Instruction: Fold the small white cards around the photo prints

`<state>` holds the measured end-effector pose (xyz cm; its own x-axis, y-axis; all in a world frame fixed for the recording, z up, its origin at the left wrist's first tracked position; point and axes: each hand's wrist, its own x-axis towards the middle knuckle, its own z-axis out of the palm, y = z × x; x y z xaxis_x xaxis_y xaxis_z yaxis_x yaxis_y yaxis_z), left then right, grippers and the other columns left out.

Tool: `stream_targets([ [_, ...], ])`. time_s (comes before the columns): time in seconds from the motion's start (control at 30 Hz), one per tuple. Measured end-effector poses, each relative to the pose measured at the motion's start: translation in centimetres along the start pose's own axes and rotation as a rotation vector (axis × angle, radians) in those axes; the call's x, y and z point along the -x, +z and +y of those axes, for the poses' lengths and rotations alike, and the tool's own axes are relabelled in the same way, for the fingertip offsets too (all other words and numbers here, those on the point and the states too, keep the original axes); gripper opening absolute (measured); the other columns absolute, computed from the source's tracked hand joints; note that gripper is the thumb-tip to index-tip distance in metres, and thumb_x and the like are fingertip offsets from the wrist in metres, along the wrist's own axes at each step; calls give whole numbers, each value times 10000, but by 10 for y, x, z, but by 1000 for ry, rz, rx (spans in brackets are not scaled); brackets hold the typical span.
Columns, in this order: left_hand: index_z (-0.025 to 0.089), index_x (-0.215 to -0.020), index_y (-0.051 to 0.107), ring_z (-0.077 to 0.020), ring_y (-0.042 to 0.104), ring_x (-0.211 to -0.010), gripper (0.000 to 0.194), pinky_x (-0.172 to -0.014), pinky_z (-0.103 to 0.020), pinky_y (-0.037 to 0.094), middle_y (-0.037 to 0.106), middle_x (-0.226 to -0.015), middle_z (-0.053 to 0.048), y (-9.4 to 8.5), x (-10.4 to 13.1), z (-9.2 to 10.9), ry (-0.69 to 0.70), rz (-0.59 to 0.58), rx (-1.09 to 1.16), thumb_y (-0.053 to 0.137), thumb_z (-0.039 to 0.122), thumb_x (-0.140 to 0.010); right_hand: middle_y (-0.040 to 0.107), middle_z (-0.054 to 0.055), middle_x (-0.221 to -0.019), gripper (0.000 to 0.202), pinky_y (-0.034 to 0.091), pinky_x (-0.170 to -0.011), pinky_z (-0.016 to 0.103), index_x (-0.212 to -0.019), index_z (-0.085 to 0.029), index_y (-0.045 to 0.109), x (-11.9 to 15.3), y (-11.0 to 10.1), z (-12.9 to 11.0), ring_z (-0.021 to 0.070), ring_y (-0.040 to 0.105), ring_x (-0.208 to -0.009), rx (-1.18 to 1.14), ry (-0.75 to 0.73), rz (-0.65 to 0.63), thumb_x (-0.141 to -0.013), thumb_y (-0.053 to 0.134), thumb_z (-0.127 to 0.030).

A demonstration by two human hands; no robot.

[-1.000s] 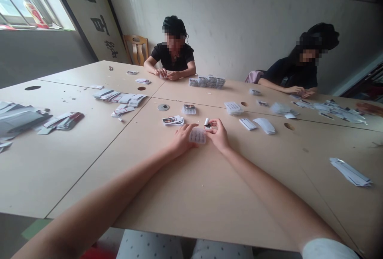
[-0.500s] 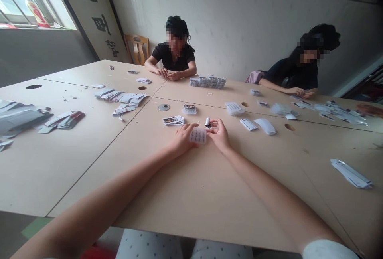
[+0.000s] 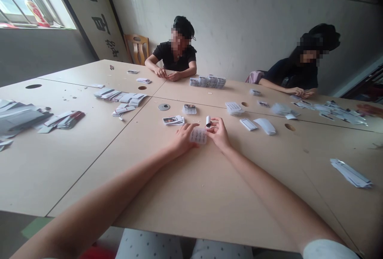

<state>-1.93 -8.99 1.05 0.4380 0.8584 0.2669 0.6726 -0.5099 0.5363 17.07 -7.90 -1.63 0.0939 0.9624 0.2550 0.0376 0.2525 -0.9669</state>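
Note:
My left hand (image 3: 184, 136) curls round the left side of a small clear plastic case (image 3: 198, 135), thumb at the near edge and fingers at the far one. Rows of small dark marks show on the case. At its right edge, my right hand (image 3: 219, 134) pinches a curled white-and-black paper card (image 3: 208, 121), which stands above the case's far right corner. Just beyond my left hand lies a stack of printed cards (image 3: 174, 121). Behind the case sits another clear case with a dark printed card on top (image 3: 189, 109).
Stacked clear cases (image 3: 234, 108) and white paper strips (image 3: 265, 126) lie to the right. Left of centre are paper piles (image 3: 119, 96). Two people sit across the table (image 3: 167, 195), one (image 3: 173, 57) before several case stacks (image 3: 207, 81), the other (image 3: 295, 73) at far right.
The curled card in my right hand has shifted slightly, with more of its white face showing. My left hand and the case stay put. The person opposite has raised and turned their head.

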Motion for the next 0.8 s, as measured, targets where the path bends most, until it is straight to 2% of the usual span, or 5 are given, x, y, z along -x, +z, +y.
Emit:
stream_targets([
  [0.37, 244, -1304, 455, -312, 511, -1179, 727, -988, -499, 421, 527, -1241, -107, 2, -2, -2, 4, 26, 7, 756, 170, -646, 586, -1, -951, 490, 509, -804, 334, -1058, -265, 448, -3, 1, 8, 141, 631, -761, 43, -59, -1, -630, 663, -160],
  [0.8, 233, -1316, 431, -313, 491, -1204, 723, -994, -497, 413, 516, -1269, -114, -1, -1, 1, -9, -10, 6, 742, 178, -665, 608, 10, -940, 441, 523, -790, 338, -1045, -258, 461, -3, 0, 9, 159, 657, -765, 99, -78, 16, -666, 683, -212],
])
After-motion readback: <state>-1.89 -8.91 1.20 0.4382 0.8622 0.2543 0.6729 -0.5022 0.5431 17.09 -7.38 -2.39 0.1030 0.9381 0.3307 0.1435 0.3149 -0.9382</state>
